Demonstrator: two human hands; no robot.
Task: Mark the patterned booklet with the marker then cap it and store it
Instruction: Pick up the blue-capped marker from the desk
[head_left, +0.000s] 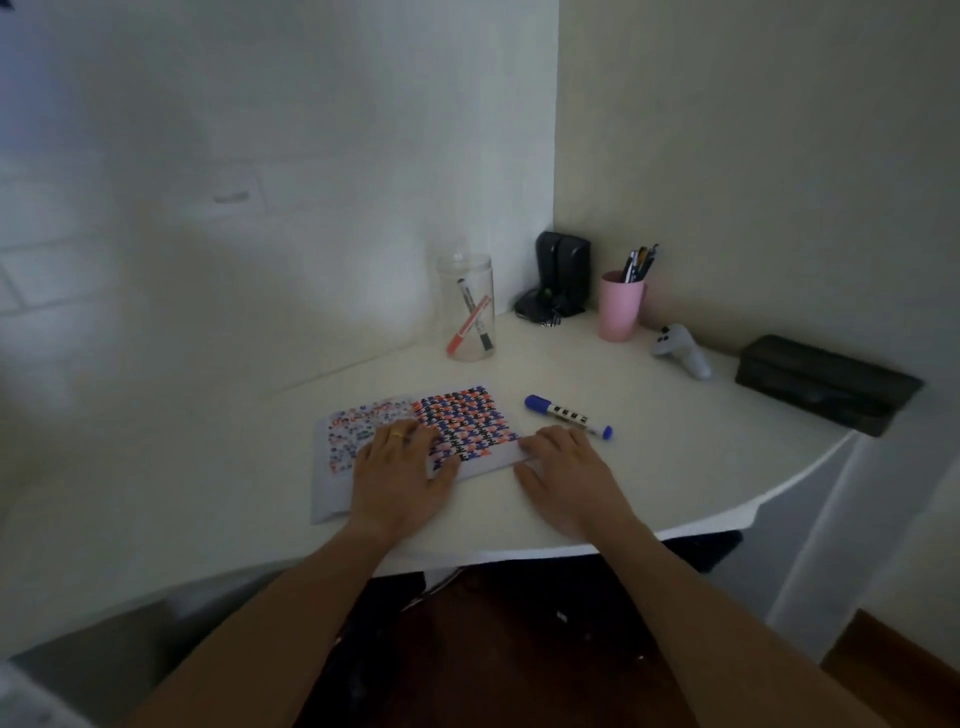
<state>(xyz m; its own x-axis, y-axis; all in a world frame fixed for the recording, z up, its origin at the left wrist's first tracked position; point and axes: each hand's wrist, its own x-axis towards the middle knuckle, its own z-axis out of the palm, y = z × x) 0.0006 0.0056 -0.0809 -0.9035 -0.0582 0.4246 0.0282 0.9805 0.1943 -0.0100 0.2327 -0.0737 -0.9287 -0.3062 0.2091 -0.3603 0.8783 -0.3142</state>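
While flat on booklet (457, 423) | left hand (400, 478) spread | right hand (563, 475) spread, touching its edge

Left hand (400, 467) lies flat on the booklet (467, 421); right hand (563, 467) touches its edge, capped marker (568, 417) just beyond

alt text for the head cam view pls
Left hand lies flat on a patterned booklet on a white desk; right hand rests at its edge, beside a capped blue marker.
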